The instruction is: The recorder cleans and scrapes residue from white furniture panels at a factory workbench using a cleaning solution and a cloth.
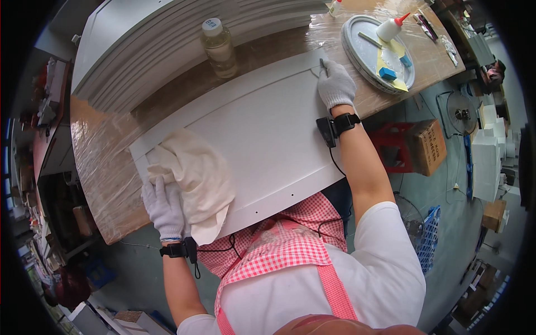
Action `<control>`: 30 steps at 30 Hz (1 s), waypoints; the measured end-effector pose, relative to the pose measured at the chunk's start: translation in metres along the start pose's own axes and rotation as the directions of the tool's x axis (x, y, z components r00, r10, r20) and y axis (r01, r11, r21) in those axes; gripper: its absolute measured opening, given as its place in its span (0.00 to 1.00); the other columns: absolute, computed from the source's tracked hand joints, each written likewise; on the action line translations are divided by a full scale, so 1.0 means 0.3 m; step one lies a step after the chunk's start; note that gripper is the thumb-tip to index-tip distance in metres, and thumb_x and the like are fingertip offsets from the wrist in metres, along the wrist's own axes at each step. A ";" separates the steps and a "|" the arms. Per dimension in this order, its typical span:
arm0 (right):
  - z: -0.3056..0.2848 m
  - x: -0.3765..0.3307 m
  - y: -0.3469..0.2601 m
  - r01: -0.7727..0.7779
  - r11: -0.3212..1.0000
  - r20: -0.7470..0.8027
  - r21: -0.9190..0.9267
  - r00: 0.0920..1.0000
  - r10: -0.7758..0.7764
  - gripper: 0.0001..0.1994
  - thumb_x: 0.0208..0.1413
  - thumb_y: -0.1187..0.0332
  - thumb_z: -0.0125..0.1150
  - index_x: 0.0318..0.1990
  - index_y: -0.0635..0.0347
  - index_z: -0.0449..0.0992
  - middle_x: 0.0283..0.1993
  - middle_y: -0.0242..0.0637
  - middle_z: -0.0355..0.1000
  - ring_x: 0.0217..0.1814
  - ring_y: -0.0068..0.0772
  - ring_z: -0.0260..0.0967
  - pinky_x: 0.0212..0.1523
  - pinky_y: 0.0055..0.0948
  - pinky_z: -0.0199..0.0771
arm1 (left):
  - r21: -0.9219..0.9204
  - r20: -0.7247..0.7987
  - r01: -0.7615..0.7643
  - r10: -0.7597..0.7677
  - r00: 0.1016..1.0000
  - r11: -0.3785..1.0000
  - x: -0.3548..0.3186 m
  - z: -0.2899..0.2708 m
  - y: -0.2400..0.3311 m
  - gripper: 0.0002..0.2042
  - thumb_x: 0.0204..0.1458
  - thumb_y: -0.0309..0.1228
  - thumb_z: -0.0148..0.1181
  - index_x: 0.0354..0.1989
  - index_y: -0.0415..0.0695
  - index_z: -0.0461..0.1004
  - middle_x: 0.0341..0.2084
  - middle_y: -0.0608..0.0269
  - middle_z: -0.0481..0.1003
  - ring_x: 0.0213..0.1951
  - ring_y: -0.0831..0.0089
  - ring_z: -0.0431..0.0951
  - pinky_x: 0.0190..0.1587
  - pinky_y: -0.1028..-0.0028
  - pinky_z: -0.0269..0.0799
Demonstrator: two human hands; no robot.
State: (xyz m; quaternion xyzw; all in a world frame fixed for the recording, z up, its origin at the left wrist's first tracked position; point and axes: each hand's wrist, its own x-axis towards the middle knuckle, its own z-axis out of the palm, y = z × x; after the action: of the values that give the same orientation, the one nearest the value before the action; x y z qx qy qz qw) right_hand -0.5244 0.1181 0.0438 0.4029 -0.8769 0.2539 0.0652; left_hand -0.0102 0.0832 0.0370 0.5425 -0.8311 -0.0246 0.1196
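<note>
Seen from the head camera, a white panel lies flat on the plastic-wrapped wooden table, its long axis running from the lower left up to the upper right of the picture. Its near long edge overhangs the table toward the person's checked apron. The gloved left hand presses flat, fingers spread, on a cream cloth heaped at the panel's left end. The gloved right hand is closed around a small thin tool at the panel's far right corner, tip on the groove. Beyond the far edge stand a clear bottle and a stack of white panels, close by. To the right, a round tray holds a glue bottle; bare tabletop shows left of the panel.
</note>
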 end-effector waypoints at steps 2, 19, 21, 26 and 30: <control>0.064 -0.044 -0.098 0.007 0.997 0.240 -0.074 0.971 0.011 0.15 0.62 0.64 0.54 0.55 0.49 0.76 0.45 0.47 0.78 0.47 0.53 0.76 0.45 0.48 0.76 | 0.040 0.037 -0.002 0.001 0.999 0.999 0.002 -0.002 -0.007 0.26 0.60 0.38 0.58 0.67 0.44 0.68 0.71 0.38 0.58 0.70 0.39 0.58 0.72 0.52 0.52; -0.108 -0.015 -0.015 0.098 0.991 0.018 0.090 0.995 -0.100 0.11 0.60 0.63 0.60 0.47 0.52 0.81 0.41 0.45 0.78 0.45 0.51 0.76 0.45 0.46 0.76 | -0.015 0.028 -0.010 0.010 1.000 1.000 0.007 -0.001 -0.007 0.25 0.61 0.35 0.55 0.66 0.39 0.68 0.69 0.34 0.59 0.70 0.40 0.57 0.71 0.53 0.53; -0.033 0.030 -0.033 0.121 0.992 0.056 -0.026 0.991 -0.120 0.13 0.61 0.63 0.57 0.50 0.51 0.80 0.42 0.44 0.78 0.47 0.52 0.76 0.46 0.47 0.76 | -0.027 0.024 -0.010 0.010 1.000 1.000 0.011 -0.004 -0.003 0.25 0.61 0.34 0.55 0.66 0.39 0.68 0.69 0.34 0.60 0.70 0.40 0.57 0.71 0.53 0.53; 0.051 -0.282 -0.406 0.478 0.811 0.488 0.339 0.647 -0.586 0.13 0.59 0.68 0.52 0.50 0.51 0.78 0.39 0.44 0.78 0.45 0.51 0.77 0.43 0.47 0.78 | -0.019 0.043 0.025 -0.024 0.999 1.000 -0.013 -0.011 -0.003 0.25 0.60 0.30 0.55 0.66 0.37 0.68 0.68 0.33 0.60 0.71 0.40 0.58 0.72 0.53 0.53; -0.088 -0.461 -0.438 0.349 0.755 0.567 0.555 0.506 -0.650 0.12 0.56 0.67 0.55 0.47 0.51 0.79 0.34 0.42 0.76 0.35 0.48 0.78 0.32 0.46 0.78 | -0.058 -0.002 -0.038 0.038 0.999 0.998 -0.009 0.016 -0.021 0.25 0.59 0.26 0.56 0.67 0.37 0.68 0.69 0.34 0.60 0.71 0.42 0.57 0.72 0.54 0.53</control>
State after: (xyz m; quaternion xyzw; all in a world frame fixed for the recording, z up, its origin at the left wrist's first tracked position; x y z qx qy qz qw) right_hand -0.3374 0.1524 0.0740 0.7138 -0.6023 0.1994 -0.2966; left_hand -0.0046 0.0825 0.0308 0.5229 -0.8403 -0.0461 0.1358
